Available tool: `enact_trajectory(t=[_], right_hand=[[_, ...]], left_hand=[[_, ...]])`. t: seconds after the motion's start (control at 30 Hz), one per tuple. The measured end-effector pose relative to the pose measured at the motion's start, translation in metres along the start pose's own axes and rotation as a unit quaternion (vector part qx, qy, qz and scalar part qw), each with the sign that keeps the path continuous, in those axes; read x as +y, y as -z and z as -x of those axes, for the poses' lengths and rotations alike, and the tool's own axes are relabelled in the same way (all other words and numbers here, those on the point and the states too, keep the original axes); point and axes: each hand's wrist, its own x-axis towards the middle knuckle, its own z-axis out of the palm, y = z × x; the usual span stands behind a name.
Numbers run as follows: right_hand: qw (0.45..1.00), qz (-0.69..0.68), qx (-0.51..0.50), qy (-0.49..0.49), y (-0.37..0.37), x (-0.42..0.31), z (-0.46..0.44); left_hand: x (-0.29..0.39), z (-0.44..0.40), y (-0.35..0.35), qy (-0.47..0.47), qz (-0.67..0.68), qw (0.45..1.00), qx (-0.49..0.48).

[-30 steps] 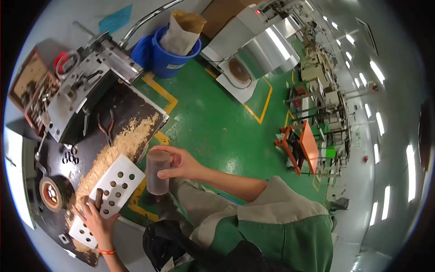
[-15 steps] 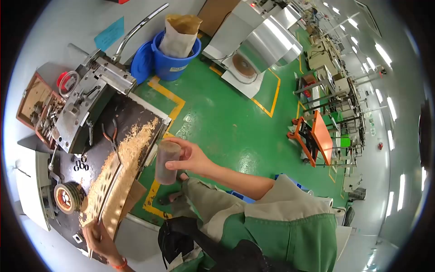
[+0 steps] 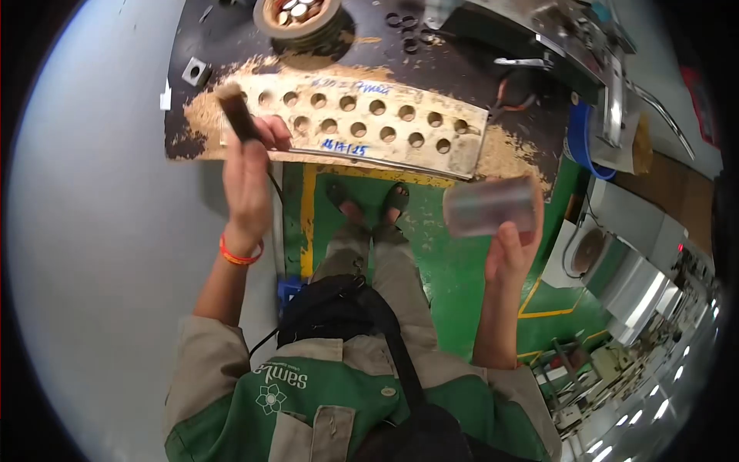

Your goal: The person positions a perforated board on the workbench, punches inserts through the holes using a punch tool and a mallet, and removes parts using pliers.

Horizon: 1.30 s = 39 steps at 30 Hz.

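My left hand (image 3: 248,181) is closed on a dark brush-like stick (image 3: 240,119) with a tan end, raised over the left end of a wooden board (image 3: 419,123). Motion blur hides the stick's exact kind. Two rows of round holes and blue handwriting mark the board, which lies along the bench's front edge. In my right hand (image 3: 514,250) is a translucent cylindrical cup (image 3: 489,208), tipped on its side and blurred. It is in front of the board's right end, apart from it. The cup's contents cannot be made out.
A tape roll (image 3: 299,21) holding round metal pieces stands at the back of the dark bench (image 3: 369,54). Small black rings (image 3: 408,32), a square metal block (image 3: 195,71), pliers (image 3: 516,91) and a metal fixture (image 3: 531,23) are nearby. Wood shavings cover the bench's right corner.
My view has swung round to face the bench squarely. My left hand has lifted from the board's end with the stick upright. My right hand still holds the cup, now tipped sideways.
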Motion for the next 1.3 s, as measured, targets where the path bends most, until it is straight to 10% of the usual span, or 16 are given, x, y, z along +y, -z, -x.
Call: enact_trajectory(t=[0.3,0.53,1.3], right_hand=[[0.879,0.39,-0.053,0.268,-0.059,0.032,-0.066],[0.844,0.297,-0.11,0.433,-0.035,0.082,-0.086],[0.817,0.359,-0.131,0.432,-0.027,0.085,-0.086]], left_hand=[[-0.007,-0.032,-0.021,-0.078,0.189,0.976,0.07],[-0.011,-0.043,-0.038,-0.07,0.335,0.935,0.094],[-0.025,-0.061,-0.067,-0.054,0.293,0.952,0.066]])
